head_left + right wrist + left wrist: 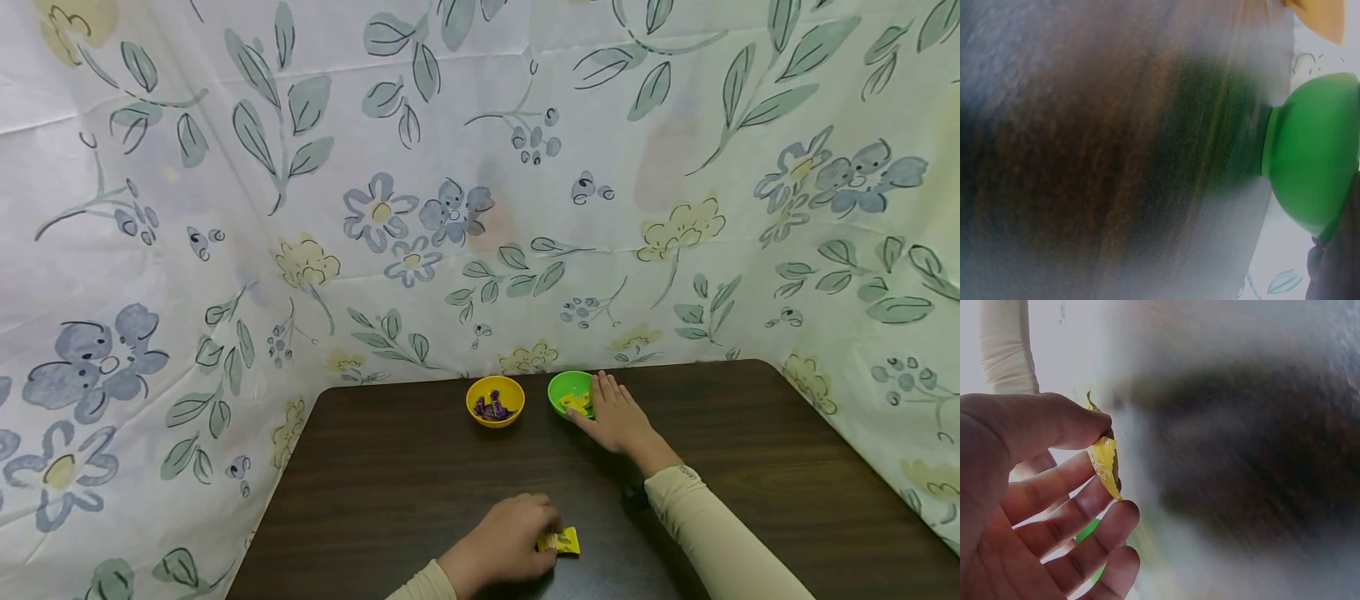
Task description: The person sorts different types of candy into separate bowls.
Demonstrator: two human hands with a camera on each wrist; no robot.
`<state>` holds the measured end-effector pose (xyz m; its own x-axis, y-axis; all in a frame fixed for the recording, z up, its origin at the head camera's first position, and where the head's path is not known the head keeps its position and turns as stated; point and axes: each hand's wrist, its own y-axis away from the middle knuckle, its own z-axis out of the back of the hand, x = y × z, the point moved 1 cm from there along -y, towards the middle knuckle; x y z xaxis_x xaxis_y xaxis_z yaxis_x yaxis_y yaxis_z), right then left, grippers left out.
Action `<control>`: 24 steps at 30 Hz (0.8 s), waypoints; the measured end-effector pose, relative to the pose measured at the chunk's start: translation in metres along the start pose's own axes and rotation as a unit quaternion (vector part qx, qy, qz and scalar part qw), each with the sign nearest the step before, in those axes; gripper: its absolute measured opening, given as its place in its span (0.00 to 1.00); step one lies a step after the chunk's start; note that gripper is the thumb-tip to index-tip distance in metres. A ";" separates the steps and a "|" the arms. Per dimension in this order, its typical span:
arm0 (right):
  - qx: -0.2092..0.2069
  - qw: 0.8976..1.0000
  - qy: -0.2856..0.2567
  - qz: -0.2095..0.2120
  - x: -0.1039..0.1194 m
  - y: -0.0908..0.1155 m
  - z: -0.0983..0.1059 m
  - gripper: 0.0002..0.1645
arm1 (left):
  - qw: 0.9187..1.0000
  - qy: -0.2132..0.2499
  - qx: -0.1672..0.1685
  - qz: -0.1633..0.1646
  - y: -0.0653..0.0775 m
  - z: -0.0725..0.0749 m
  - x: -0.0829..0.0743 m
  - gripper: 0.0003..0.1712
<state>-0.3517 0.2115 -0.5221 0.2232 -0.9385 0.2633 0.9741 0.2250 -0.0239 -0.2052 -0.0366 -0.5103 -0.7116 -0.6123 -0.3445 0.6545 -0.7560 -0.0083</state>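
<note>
Near the front of the table, my left hand (510, 537) pinches a yellow-wrapped candy (567, 542) between thumb and fingertips. The left wrist view shows that candy (1105, 461) edge-on under the thumb, with the other fingers loosely bent. Farther back, my right hand (621, 419) lies with straight fingers along the right side of a green bowl (554, 390), hiding part of its rim. Yellow-wrapped candies (574, 403) lie inside that bowl. In the right wrist view the green bowl (1316, 153) appears from the side, with dark fingers at its rim.
A yellow bowl (496, 423) holding purple-wrapped candies (492, 408) stands left of the green one. Both are near the back edge of the dark wooden table (390, 475). A floral cloth (450, 325) hangs behind and at the sides.
</note>
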 end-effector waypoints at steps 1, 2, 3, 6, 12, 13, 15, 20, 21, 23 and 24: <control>0.000 1.000 -0.001 0.001 0.000 0.000 0.000 0.61 | 1.000 0.001 -0.001 0.000 0.000 0.000 0.000 0.13; 0.001 1.000 -0.001 0.000 0.000 0.000 0.000 0.61 | 1.000 0.000 -0.003 -0.001 0.000 0.001 0.001 0.13; 0.002 1.000 -0.001 0.000 0.000 0.000 0.000 0.61 | 1.000 0.000 -0.004 0.000 0.000 0.001 0.001 0.13; 0.005 1.000 0.000 -0.001 0.001 0.001 0.000 0.60 | 1.000 0.000 -0.008 0.001 0.000 0.001 0.003 0.13; 0.003 1.000 -0.001 -0.001 0.001 0.001 0.000 0.60 | 1.000 0.015 -0.012 0.014 -0.001 0.004 0.006 0.12; 0.002 1.000 0.000 -0.001 0.001 0.001 0.000 0.60 | 1.000 0.018 -0.013 0.016 -0.001 0.004 0.006 0.12; 0.001 1.000 0.000 0.000 0.000 0.001 0.000 0.60 | 0.999 0.023 -0.014 0.021 -0.001 0.005 0.008 0.11; 0.000 1.000 0.003 0.000 -0.001 0.000 -0.001 0.61 | 0.999 0.029 -0.023 0.027 -0.002 0.010 0.010 0.11; 0.000 1.000 0.004 -0.001 -0.001 0.000 -0.001 0.61 | 0.999 0.030 -0.026 0.028 -0.002 0.011 0.011 0.11; 0.000 1.000 0.005 -0.001 -0.001 0.000 -0.001 0.61 | 0.999 0.026 -0.033 0.027 -0.003 0.013 0.012 0.12; 0.000 1.000 0.006 -0.002 -0.001 0.000 -0.001 0.61 | 0.999 0.028 -0.034 0.028 -0.003 0.014 0.013 0.12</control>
<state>-0.3521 0.2117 -0.5232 0.2202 -0.9422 0.2526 0.9748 0.2219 -0.0221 -0.2201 -0.0458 -0.5017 -0.6598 -0.6378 -0.3973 0.7097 -0.7028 -0.0503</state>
